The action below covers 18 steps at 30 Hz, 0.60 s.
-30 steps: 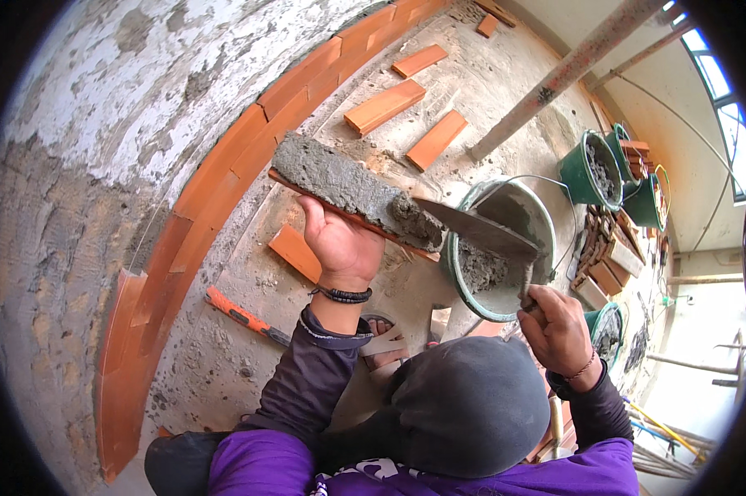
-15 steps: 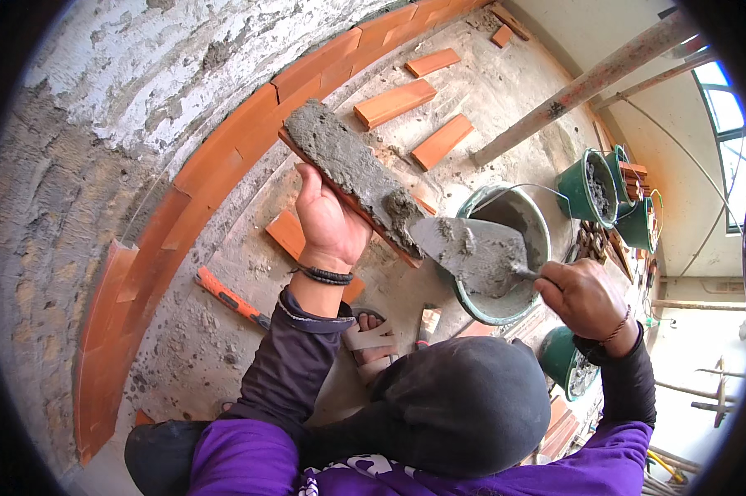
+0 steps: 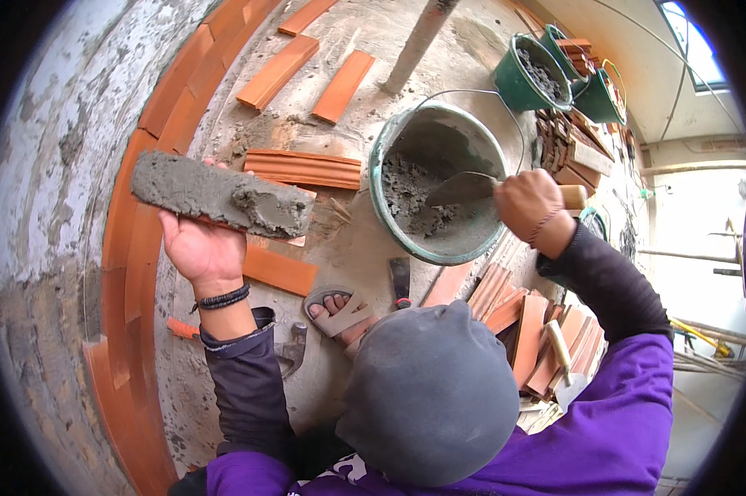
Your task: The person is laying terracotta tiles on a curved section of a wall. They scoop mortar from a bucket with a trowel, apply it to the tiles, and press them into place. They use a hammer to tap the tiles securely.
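Note:
My left hand grips a flat terracotta brick from below and around its edges. A thick grey layer of mortar covers the brick's upper face, with a lump near its right end. My right hand is closed round the wooden handle of a trowel. The trowel's blade reaches into a green-rimmed bucket, over the wet mortar lying in it. Left of my left hand runs a low course of laid orange bricks along the rough wall.
Loose bricks lie on the floor beyond my hands. A hammer and a scraper rest near my sandalled foot. More green buckets stand at the far right, past a steel pole. Stacked bricks and another trowel lie right.
The trowel has left the mortar-covered brick and dipped into the bucket, its blade turned over. My left hand has drawn the brick leftward and levelled it. The view has shifted right.

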Motion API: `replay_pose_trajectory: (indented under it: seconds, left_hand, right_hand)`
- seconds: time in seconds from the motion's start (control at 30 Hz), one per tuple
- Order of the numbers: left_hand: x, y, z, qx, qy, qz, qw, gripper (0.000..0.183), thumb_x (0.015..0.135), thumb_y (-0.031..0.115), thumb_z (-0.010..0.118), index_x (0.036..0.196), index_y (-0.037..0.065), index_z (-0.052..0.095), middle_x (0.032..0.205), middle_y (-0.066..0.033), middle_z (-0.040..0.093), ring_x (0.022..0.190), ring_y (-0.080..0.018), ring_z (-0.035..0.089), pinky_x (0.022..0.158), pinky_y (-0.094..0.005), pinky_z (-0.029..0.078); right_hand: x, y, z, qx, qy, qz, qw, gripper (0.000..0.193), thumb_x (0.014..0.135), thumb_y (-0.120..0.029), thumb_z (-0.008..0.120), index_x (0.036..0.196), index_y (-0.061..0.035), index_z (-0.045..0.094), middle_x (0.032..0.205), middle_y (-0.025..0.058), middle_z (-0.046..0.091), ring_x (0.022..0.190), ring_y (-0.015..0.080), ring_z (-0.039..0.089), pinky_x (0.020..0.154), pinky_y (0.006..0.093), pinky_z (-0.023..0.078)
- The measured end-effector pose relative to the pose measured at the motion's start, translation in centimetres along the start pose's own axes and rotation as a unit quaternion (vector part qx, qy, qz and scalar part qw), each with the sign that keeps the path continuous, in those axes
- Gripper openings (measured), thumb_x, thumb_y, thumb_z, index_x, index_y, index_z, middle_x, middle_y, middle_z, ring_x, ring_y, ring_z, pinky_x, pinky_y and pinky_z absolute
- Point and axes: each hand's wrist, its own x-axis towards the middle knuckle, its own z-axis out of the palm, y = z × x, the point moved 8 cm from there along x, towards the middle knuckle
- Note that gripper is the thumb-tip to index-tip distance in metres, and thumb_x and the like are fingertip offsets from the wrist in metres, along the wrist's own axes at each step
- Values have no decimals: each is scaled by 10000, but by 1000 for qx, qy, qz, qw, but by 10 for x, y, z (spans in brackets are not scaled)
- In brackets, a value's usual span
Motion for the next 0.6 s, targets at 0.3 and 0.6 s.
replay_pose_trajectory:
  seconds: [0.3,0.6]
  left_hand:
    - [-9,0,-4,15,52,21,998,646,1030,572,236,1428,104,437,1392,-154,503,1267,-333,491,1111,-675,286]
    - [-6,-11,-8,14,40,19,999,623,1033,563,245,1421,122,454,1381,-150,520,1259,-332,497,1104,-649,308]
  right_hand:
    - [2,-22,0,175,-62,-72,980,161,771,-168,601,768,-67,727,755,161,689,744,331,698,697,455,551]
    - [-12,0,28,484,-199,-96,847,328,897,-318,629,1034,-32,715,782,176,686,698,270,678,689,400,529]
